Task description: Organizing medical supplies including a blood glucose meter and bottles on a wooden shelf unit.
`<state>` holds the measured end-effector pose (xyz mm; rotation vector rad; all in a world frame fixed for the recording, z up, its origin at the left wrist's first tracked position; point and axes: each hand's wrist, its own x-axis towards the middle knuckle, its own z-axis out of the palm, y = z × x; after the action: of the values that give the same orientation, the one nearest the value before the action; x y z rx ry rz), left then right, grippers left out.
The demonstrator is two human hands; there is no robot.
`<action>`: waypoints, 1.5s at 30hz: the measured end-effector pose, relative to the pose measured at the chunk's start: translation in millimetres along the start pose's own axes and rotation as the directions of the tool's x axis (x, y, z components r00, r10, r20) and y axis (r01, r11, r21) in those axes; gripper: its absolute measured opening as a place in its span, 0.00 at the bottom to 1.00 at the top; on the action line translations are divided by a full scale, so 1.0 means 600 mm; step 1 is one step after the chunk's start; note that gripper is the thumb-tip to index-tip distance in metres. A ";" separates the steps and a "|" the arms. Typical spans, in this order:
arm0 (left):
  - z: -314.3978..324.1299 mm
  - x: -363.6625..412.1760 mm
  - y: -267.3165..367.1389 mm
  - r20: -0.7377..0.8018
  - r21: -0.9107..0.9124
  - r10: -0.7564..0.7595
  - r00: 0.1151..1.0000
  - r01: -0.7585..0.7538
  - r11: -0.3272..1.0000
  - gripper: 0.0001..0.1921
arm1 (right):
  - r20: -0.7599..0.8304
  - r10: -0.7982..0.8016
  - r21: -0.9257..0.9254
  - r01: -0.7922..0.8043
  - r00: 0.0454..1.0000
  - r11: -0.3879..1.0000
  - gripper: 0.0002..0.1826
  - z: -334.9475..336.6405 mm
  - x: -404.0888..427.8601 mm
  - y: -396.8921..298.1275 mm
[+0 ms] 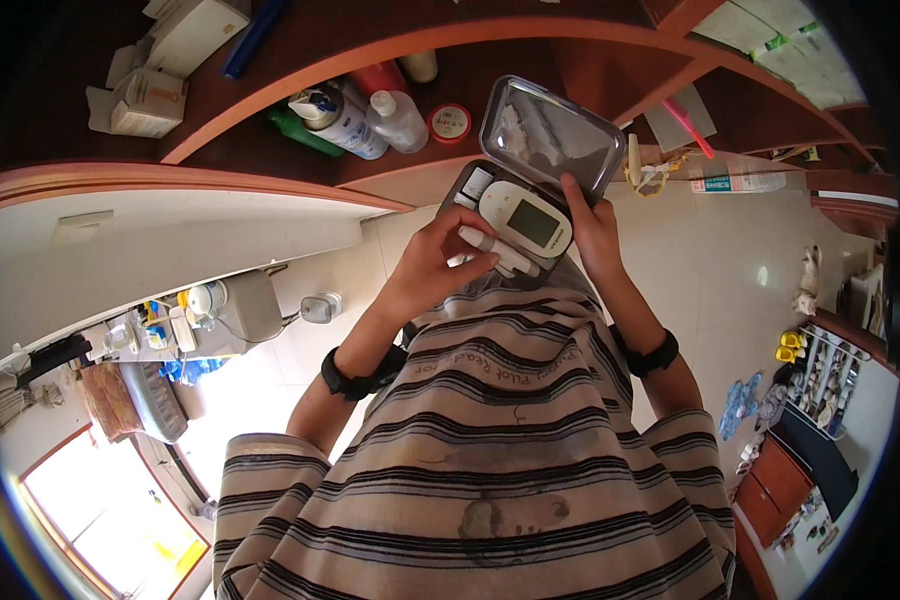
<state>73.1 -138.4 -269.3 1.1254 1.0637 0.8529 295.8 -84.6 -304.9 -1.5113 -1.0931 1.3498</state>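
Note:
A grey plastic case with a hinged transparent lid is raised in front of my body, its lid swung up. Inside lies a white blood glucose meter with a dark screen. A small labelled vial sits in the compartment beside it. My left hand grips a white and grey lancing pen between thumb and fingers, over the near left side of the case. My right hand holds the case by its right side, the thumb against the lid's edge. The fingers under the case are hidden.
Ahead runs a wooden shelf unit with a spray can, a clear bottle, a red-rimmed round tub, small boxes and a pink comb. A cat lies on the tiled floor at right, near a shoe rack.

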 end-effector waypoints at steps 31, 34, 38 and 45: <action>-0.010 -0.003 0.004 0.300 0.829 0.516 0.802 -0.487 0.275 0.21 | 0.043 0.125 0.314 -0.133 0.991 0.940 0.21 -0.036 0.021 0.055; -0.010 -0.006 -0.002 0.313 0.837 0.521 0.794 -0.490 0.244 0.23 | 0.073 0.164 0.349 -0.179 0.984 0.920 0.21 -0.039 0.020 0.047; -0.017 -0.013 -0.003 0.210 0.786 0.486 0.848 -0.442 0.433 0.26 | 0.067 0.184 0.324 -0.196 0.981 0.926 0.23 -0.040 0.023 0.046; -0.032 -0.010 0.001 -0.097 0.650 0.535 0.839 -0.354 0.672 0.31 | 0.098 0.044 0.306 -0.072 0.994 0.949 0.24 -0.029 0.010 0.017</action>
<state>53.1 -138.7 -268.6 1.9266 1.3796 1.1200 314.3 -82.0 -314.6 -1.2703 -0.8477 1.5622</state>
